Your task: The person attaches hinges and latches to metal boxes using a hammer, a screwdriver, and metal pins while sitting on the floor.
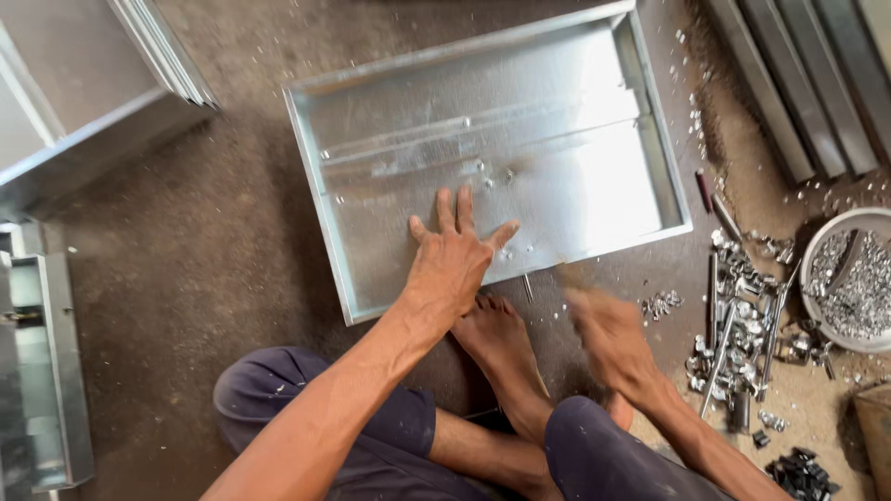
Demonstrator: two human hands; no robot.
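Left hand (452, 262) flat on tray (575, 199)

Both arms are bare from the shoulder side down to the wrists, with no sleeves, watch, bands or gloves showing. The left hand (452, 263) is sharply in focus, its fingers bare and without rings; the right hand (608, 336), to the right of the bare foot (501, 345), is smeared by blur, so its fingers cannot be made out. The legs wear dark navy shorts (390, 422) of plain cloth, creased, with a few pale dusty specks on the leg left of the foot. The foot has no shoe or sock, and its toes show.
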